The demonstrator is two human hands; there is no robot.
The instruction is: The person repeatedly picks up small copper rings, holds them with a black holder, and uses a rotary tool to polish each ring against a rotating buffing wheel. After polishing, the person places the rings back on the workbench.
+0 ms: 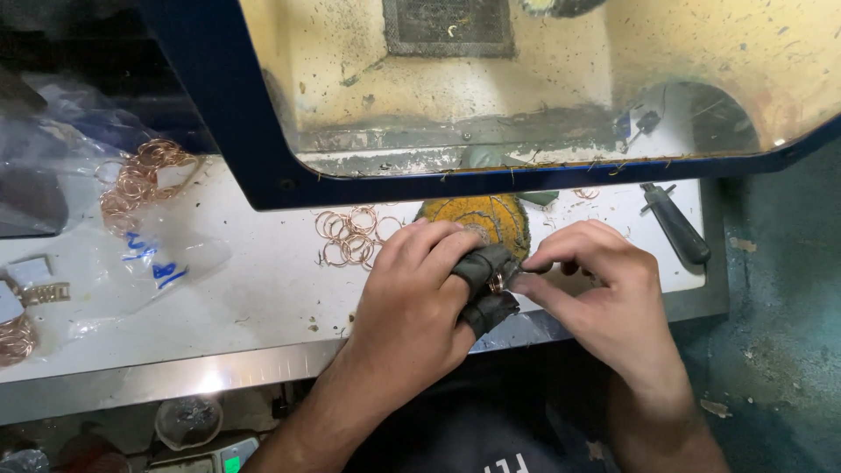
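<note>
- We pinch the small ring between the left hand and the right hand, just in front of the yellow buffing wheel.
- Our left fingers, wrapped in dark guards, clench it; the right fingers grasp its other side.
- We judge a firm, steady grip matters, with loose copper rings left aside on the bench.

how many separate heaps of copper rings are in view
3 heaps of copper rings: loose on the white bench left of the yellow buffing wheel, at; inside the clear plastic bag; at the far left edge. More may be hidden behind the blue hood.
</note>
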